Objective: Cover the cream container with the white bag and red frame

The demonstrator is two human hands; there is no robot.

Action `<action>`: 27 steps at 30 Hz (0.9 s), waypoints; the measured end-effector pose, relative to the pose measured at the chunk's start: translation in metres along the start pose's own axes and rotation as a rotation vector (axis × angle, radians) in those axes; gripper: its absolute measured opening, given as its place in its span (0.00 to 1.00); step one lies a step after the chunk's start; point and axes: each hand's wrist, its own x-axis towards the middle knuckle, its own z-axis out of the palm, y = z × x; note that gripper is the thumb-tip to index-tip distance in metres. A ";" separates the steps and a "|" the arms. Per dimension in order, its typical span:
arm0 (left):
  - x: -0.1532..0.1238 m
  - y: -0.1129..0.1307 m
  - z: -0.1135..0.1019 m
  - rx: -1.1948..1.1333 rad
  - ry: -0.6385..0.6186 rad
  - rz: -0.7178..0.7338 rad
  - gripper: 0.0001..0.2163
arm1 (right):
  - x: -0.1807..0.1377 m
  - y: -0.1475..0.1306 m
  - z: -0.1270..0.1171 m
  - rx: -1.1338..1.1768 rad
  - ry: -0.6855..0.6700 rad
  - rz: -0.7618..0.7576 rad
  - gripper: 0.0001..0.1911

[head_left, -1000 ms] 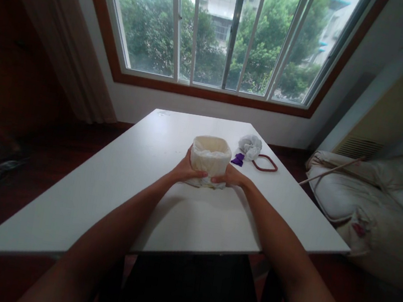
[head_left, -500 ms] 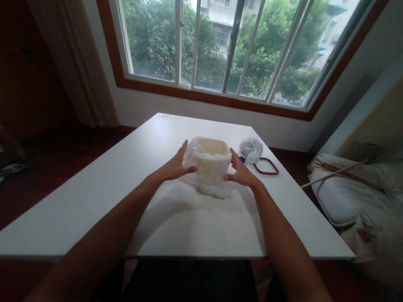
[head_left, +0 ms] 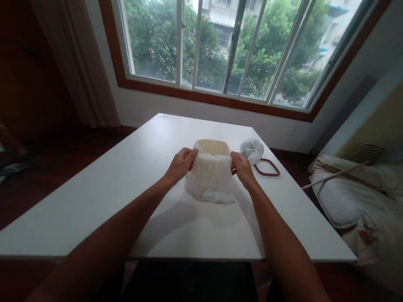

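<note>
A small cream-coloured bin [head_left: 212,146] stands upright on the white table, its mouth facing up. A thin white plastic bag [head_left: 210,177] is draped over its rim and hangs down around the outside. At the left side of the rim, my left hand [head_left: 181,163] is closed, pinching the bag between thumb and fingers. My right hand [head_left: 241,167] pinches the bag in the same way at the right side. The bag's lower edge spreads on the table on the near side.
A crumpled bundle of whitish plastic bags [head_left: 252,150] lies right of the bin, beside a reddish-brown squarish ring [head_left: 267,167]. The white table [head_left: 103,197] has its near edge at my lap. Beyond its right side are a covered sofa [head_left: 385,209] and a thin stick [head_left: 334,176].
Both hands have gone from spread fingers around the bin's sides to pinching the bag at the rim. The bag now hangs wider and straighter down the near side.
</note>
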 end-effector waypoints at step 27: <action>-0.004 -0.011 0.005 0.227 0.072 0.207 0.16 | 0.008 0.033 -0.003 -0.316 0.078 -0.281 0.23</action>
